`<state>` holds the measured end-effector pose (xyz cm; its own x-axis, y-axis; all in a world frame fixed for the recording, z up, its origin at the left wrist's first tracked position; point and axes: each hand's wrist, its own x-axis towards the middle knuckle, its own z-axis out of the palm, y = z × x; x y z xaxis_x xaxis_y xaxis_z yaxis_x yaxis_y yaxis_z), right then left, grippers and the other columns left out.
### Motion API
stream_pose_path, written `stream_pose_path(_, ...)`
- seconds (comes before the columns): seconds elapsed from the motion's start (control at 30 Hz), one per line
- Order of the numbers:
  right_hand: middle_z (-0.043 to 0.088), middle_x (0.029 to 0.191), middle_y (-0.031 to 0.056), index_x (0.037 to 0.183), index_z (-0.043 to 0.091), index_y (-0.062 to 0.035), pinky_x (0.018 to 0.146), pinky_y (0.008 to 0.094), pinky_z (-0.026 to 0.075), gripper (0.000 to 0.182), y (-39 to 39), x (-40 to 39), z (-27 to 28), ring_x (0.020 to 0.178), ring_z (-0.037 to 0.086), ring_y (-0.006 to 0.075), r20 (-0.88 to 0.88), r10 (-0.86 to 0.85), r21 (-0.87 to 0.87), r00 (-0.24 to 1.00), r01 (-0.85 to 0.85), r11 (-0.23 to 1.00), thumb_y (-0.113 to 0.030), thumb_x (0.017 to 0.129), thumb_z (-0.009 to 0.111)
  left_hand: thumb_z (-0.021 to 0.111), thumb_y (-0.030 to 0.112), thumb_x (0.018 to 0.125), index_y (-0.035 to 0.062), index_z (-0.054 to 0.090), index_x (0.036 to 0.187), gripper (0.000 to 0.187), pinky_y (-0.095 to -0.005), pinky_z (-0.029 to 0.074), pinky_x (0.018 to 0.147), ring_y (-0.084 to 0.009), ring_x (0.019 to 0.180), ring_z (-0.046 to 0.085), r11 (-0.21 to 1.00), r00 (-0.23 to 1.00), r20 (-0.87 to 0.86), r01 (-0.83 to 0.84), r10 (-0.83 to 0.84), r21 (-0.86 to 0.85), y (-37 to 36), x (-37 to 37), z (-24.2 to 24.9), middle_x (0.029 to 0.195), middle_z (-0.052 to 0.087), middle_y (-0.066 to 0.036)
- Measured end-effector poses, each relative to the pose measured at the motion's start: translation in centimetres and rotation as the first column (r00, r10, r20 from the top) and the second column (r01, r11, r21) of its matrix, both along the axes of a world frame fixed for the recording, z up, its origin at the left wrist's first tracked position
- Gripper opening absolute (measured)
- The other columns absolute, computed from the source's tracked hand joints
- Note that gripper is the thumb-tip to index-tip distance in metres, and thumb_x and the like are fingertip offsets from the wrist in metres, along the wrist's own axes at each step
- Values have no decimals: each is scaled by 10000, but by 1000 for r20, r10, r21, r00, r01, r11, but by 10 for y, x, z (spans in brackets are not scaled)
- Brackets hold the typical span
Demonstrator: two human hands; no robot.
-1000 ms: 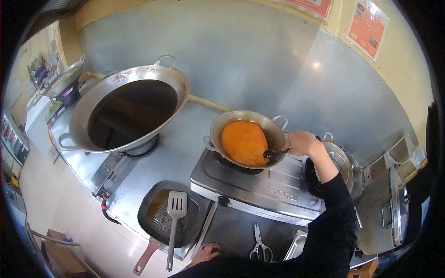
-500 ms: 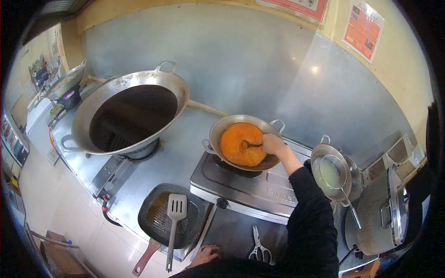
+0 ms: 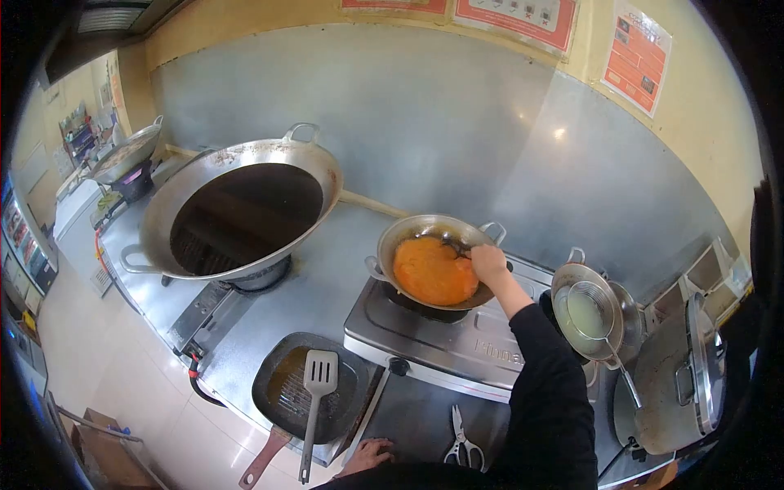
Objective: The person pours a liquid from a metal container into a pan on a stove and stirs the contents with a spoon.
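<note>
Closed in a fist, my right hand (image 3: 488, 263) grips the dark handle of a ladle (image 3: 452, 241). The ladle's head lies at the far inner side of a small metal wok (image 3: 392, 235), where orange sauce (image 3: 433, 276) fills the bottom. That wok sits on a silver gas stove (image 3: 433, 339). My left hand (image 3: 367, 457) rests with fingers loosely spread at the front edge of the counter, holding nothing. Between my arms, scissors (image 3: 464, 441) lie on the dark counter surface.
A large wok (image 3: 151, 216) of dark liquid stands left. A square grill pan (image 3: 269, 392) carries a slotted spatula (image 3: 320, 371), handles jutting over the edge. At right are a strainer (image 3: 614, 314) over a pan of pale liquid and a big lidded pot (image 3: 665, 392).
My right hand has moved the ladle from the sauce's middle to the wok's far side, exposing dark metal there. The whole view has shifted slightly. My left hand stays on the counter edge.
</note>
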<state>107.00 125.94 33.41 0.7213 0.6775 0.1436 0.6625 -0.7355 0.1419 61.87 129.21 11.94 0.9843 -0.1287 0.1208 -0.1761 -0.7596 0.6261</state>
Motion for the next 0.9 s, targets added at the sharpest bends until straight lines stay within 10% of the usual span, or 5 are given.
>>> stream_pose_path(0.57,567,786,216,803,600,-3,670,369,447,250,47,-59,7,754,555,337,-580,73,202,811,57,978,-224,731,505,480,205,716,138,529,873,178,-397,219,933,-249,1103,342,998,1000,10,7,-7,-64,0,0,5,1120,407,-99)
stream_pose_path(0.9,574,782,192,937,593,-86,674,385,429,252,21,-32,-19,760,548,335,-359,213,1,909,-228,974,-195,733,491,479,150,736,141,572,837,138,-389,227,928,-225,1099,362,1000,1000,-13,-23,23,-20,-3,0,13,1108,440,-96)
